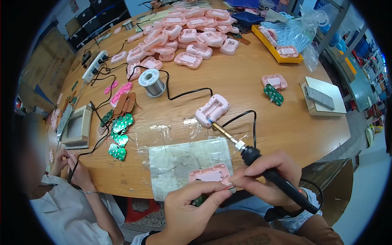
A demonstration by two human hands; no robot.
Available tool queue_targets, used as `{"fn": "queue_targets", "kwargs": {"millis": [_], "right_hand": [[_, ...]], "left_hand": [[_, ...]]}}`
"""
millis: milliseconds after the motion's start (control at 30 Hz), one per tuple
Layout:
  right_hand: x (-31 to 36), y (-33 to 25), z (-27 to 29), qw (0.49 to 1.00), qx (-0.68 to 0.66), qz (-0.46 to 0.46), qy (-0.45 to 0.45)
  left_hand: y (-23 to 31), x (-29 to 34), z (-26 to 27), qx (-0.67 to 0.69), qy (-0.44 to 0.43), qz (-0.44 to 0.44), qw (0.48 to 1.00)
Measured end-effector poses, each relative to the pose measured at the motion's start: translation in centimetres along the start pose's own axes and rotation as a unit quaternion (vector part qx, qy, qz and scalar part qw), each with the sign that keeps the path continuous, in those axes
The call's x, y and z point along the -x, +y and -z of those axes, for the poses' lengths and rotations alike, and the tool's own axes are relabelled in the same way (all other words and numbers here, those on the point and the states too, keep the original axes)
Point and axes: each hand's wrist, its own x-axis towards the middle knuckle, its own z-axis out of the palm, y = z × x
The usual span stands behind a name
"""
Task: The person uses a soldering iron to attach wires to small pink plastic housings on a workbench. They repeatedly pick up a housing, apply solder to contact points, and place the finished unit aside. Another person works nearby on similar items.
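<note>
My left hand [188, 208] grips a pink plastic shell [210, 176] from below, at the near edge of a worn grey mat [179, 161]. A green circuit board peeks out under the shell by my left fingers. My right hand [269, 171] holds a black soldering iron [261, 165]. Its fingertips also touch the shell's right end. The iron's metal tip [218, 128] points up and left and reaches another pink shell [211, 109] that lies open on the round wooden table [245, 81].
A solder spool [151, 81] and green circuit boards [118, 136] lie left of the mat. Several pink shells [183, 32] are piled at the far side near a yellow tray [277, 49]. A person's hands [71, 165] work at the left edge. A power strip [94, 65] trails black cables.
</note>
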Motion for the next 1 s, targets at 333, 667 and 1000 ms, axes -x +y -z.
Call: {"fn": "queue_targets", "kwargs": {"millis": [333,667,1000], "right_hand": [[1.8,1.1,0.6,0.993,-0.076,-0.088,-0.007],[6.6,2.8,2.4,0.989,-0.101,-0.065,0.086],[7.9,3.1,3.3,0.991,-0.081,-0.109,-0.003]], "left_hand": [[0.0,0.9,0.5,-0.19,0.095,-0.08,0.974],[-4.7,-1.5,-2.3,-0.351,0.077,-0.173,0.917],[-5.3,-1.7,-2.6,-0.301,0.063,-0.103,0.946]]}}
